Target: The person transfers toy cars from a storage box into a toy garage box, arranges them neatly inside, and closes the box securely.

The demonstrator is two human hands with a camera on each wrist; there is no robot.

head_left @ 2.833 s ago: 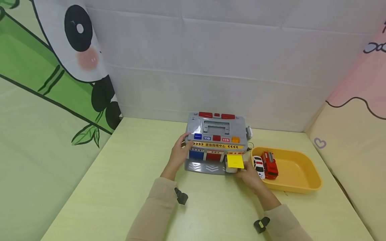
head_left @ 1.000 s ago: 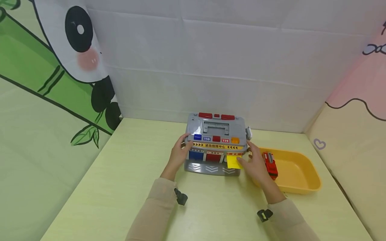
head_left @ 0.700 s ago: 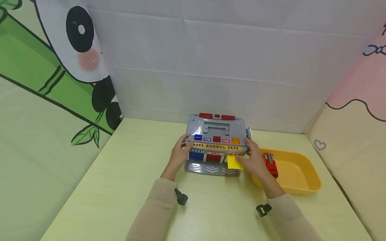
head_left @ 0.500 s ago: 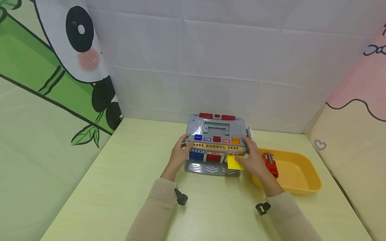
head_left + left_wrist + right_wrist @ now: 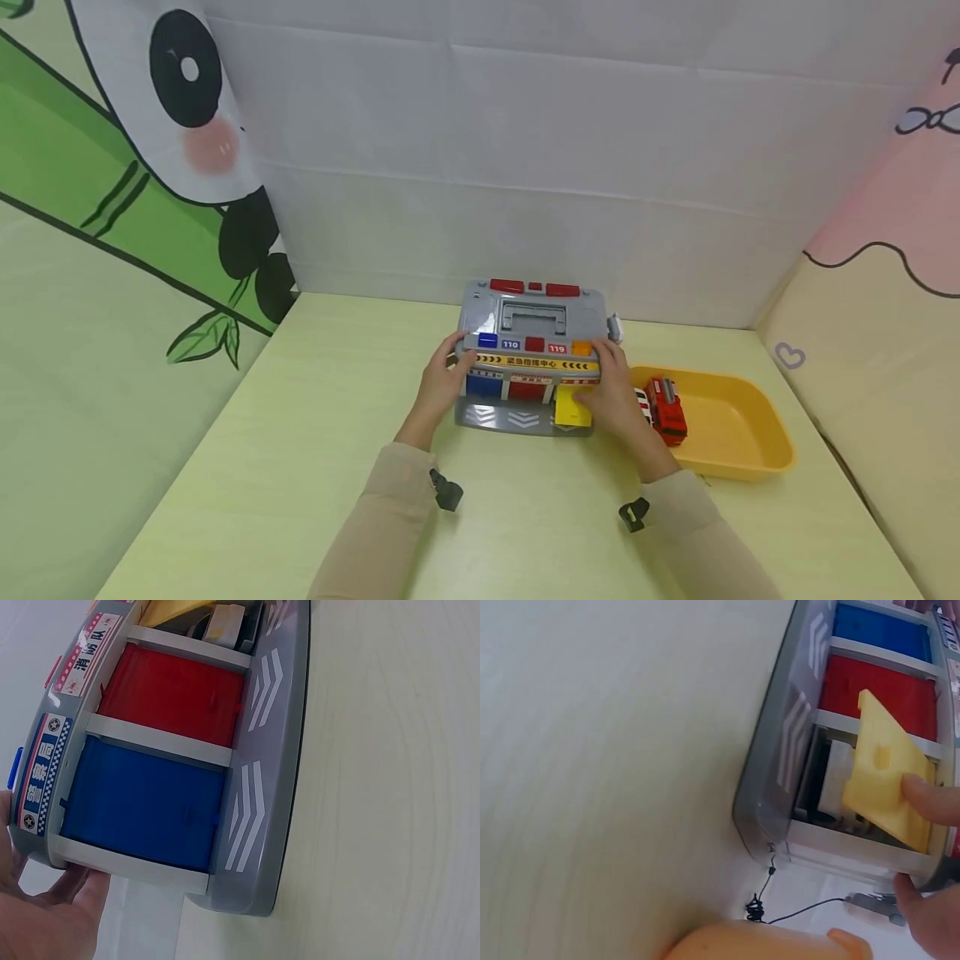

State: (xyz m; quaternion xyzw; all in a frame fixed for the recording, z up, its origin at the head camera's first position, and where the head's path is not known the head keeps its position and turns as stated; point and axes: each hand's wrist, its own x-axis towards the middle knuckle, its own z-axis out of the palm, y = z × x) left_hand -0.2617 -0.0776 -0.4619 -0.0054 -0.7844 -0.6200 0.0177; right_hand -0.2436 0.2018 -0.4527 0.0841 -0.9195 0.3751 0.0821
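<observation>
A grey toy rescue station [image 5: 536,362] stands on the table, with a blue door [image 5: 146,802] and a red door [image 5: 176,694] down. My left hand [image 5: 435,387] grips its left end, thumb at the front. At the right bay, a yellow door [image 5: 572,408] hangs partly lowered, slanting outward. The thumb of my right hand [image 5: 617,400] presses on this door, while the other fingers rest at the station's upper right corner. Behind the yellow door, a white toy vehicle [image 5: 836,776] sits inside the bay, partly hidden.
A yellow tray [image 5: 750,467] stands right of the station, holding a red toy fire truck [image 5: 667,412] and a white toy car [image 5: 642,404] mostly behind my right hand. A thin black cord [image 5: 802,911] runs from the station's right side. A white wall cloth [image 5: 525,225] stands behind.
My right hand has left the white vehicle, which has gone from the bay's mouth to inside. It has moved up to the yellow door, which now tilts lower. The left hand stays put.
</observation>
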